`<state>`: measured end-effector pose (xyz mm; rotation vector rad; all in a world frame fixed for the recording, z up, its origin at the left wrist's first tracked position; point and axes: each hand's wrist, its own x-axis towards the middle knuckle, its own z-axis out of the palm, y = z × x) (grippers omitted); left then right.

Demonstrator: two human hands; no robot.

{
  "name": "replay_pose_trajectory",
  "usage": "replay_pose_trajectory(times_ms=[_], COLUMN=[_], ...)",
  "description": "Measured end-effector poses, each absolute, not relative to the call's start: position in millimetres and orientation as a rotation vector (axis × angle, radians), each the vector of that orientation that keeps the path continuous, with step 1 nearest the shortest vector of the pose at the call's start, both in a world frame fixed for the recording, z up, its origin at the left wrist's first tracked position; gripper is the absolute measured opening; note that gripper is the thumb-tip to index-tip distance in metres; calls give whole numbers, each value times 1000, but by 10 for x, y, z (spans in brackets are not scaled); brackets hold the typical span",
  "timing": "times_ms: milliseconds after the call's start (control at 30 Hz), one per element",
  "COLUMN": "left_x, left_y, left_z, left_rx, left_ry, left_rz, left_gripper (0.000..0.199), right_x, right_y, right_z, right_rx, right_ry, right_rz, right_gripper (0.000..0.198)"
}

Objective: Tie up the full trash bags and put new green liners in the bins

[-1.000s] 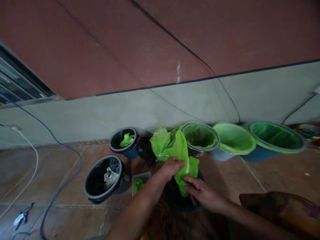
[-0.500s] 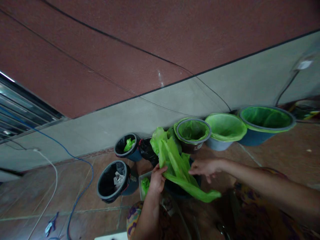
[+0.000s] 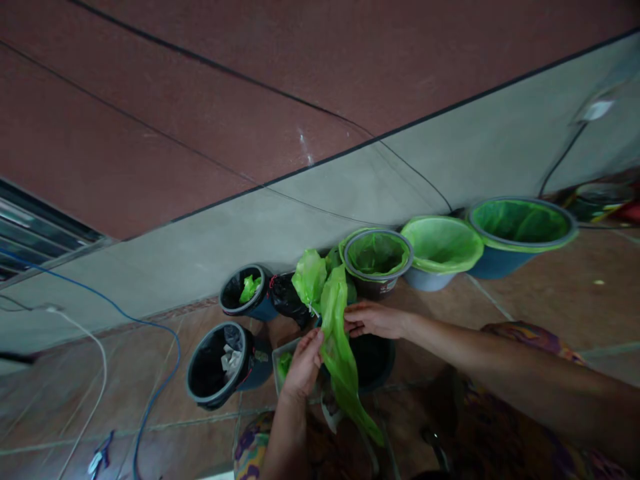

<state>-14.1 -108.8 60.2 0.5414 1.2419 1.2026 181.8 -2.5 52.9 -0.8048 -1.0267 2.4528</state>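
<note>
A green plastic bag [image 3: 339,347] hangs in a long strip between both hands, over a dark bin [image 3: 375,363] on the tiled floor. My left hand [image 3: 303,363] pinches the bag's left edge at mid height. Higher up, my right hand [image 3: 373,319] grips the bag's right edge. The bag's lower end trails down past the bin toward my lap. More bunched green bags [image 3: 310,277] lie just behind.
Against the wall stand three bins lined in green [image 3: 376,257] [image 3: 443,243] [image 3: 520,223]. Two black-lined bins [image 3: 215,363] [image 3: 245,293] sit to the left, one holding crumpled paper. A small white tray [image 3: 284,363], a blue cable [image 3: 150,393] and a white cable [image 3: 95,373] lie on the floor.
The bag went from bunched, to spread sideways, to hanging in a vertical strip. My right hand moved up to the bag's top edge; my left hand slid lower.
</note>
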Motion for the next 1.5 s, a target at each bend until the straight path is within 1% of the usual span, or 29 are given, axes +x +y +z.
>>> replay_pose_trajectory(times_ms=[100, 200, 300, 367, 400, 433, 467, 533, 600, 633, 700, 767, 800, 833, 900, 967, 1033, 1067, 1167, 1233, 1267, 1333, 1400, 1467, 1500], left_x=[-118, -114, -186, -265, -305, -341, -368, -395, -390, -380, -356, -333, -320, -303, -245, -143, 0, 80, 300, 395, 422, 436, 400, 335, 300], left_y=[-1045, -1015, -995, -991, -994, -1001, -1011, -1041, -1070, -1081, -1093, -1097, -1099, -1105, -1128, -1171, -1217, -1233, -1213, -1146, -1107, -1043, -1019, -1037, -1056], left_z=[627, 631, 574, 528, 514, 508, 512, 540, 573, 581, 570, 533, 514, 502, 509, 560, 629, 660, 709, 719, 723, 738, 756, 775, 784], left_rx=[545, 585, 656, 798, 913, 1046, 1181, 1378, 1444, 1442, 1407, 1398, 1426, 1474, 1592, 1628, 1565, 1508, 1194, 907, 791, 681, 692, 671, 632], left_ry=[1263, 1246, 1327, 1536, 1691, 1868, 2055, 2403, 2642, 2710, 2751, 2697, 2662, 2638, 2625, 2588, 2376, 2216, 1795, 1646, 1589, 1520, 1526, 1583, 1614], left_rz=[1202, 1176, 1174, 1177, 1171, 1155, 1126, 1015, 840, 731, 508, 367, 353, 385, 574, 845, 1038, 1078, 1095, 1126, 1150, 1199, 1233, 1217, 1193], left_gripper=[49, 44, 34, 22, 14, 7, 5, 13, 17, 18, 16, 11, 14, 22, 36, 33, 25, 27, 46, 58, 60, 55, 44, 35, 33], right_x=[1839, 1859, 1912, 1967, 1997, 2028, 2060, 2124, 2182, 2207, 2243, 2255, 2250, 2239, 2199, 2147, 2092, 2065, 1978, 1916, 1888, 1845, 1835, 1858, 1879], right_y=[-20, -13, 16, 53, 74, 97, 118, 151, 164, 161, 135, 83, 49, 11, -70, -143, -203, -231, -337, -436, -489, -572, -579, -485, -406], right_z=[594, 639, 667, 675, 674, 668, 659, 633, 612, 606, 605, 608, 607, 604, 591, 580, 579, 583, 599, 612, 621, 648, 681, 698, 688], right_rx=[-780, -772, -826, -937, -1033, -1145, -1252, -1398, -1420, -1401, -1329, -1213, -1154, -1098, -1012, -972, -954, -949, -916, -860, -806, -651, -552, -633, -724], right_ry=[-888, -889, -996, -1227, -1414, -1628, -1843, -2169, -2337, -2379, -2400, -2358, -2324, -2287, -2211, -2138, -2076, -2054, -2018, -2035, -2058, -2135, -2209, -2259, -2285], right_rz=[2449, 2436, 2358, 2213, 2071, 1860, 1585, 977, 514, 369, 224, 220, 258, 309, 424, 529, 619, 663, 775, 851, 900, 999, 1028, 944, 863], right_gripper=[24, 21, 23, 21, 18, 15, 12, 14, 18, 18, 19, 19, 19, 18, 17, 16, 14, 14, 15, 16, 16, 14, 12, 16, 21])
